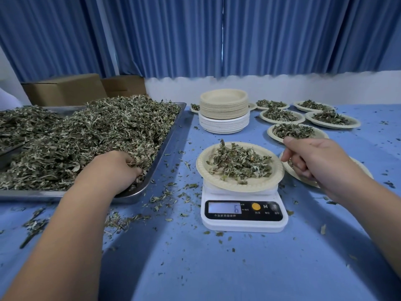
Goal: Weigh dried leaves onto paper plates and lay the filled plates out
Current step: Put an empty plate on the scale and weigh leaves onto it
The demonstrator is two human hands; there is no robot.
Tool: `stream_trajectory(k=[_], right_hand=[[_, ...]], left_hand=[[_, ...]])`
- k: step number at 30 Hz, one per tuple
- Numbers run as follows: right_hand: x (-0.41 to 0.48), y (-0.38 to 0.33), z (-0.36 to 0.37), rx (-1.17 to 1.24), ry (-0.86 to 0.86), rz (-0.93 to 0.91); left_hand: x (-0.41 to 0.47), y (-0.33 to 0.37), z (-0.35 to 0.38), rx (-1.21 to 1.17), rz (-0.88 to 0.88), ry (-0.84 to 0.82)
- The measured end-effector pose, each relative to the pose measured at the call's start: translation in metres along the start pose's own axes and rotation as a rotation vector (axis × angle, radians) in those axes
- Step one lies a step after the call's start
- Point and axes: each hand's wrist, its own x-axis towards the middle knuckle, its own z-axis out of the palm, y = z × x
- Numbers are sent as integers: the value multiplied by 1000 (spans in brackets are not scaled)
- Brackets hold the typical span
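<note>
Your left hand [117,170] grips grey-green dried leaves [86,135] in the steel tray [167,146]. The round beige paper plate [249,186] on the white digital scale [243,224] sits between your hands, just left of your right hand [312,159]. Its fingers are curled; whether they hold anything, I cannot tell. Carry the leaves rightward.

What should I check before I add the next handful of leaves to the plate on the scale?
1. The plate sits on the scale: ok.
2. The display is lit and shows 6: ok.
3. Target weight reached: cannot tell.
4. The left hand grips dried leaves in the tray: ok.
5. The right hand is off the weighed plate: cannot tell, its fingertips are near the rim.
6. A stack of empty plates stands behind the scale: ok.
</note>
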Motion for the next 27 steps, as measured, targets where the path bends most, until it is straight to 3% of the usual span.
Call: stream_trajectory(k=[6, 14, 27], right_hand=[[1, 1, -1, -11, -5, -13], [4, 5, -4, -5, -4, -13], [5, 7, -5, 3, -20, -8]], left_hand=[[6, -4, 1, -42, 33, 90], [8, -5, 0, -235, 32, 371], [19, -16, 4, -282, 37, 367]])
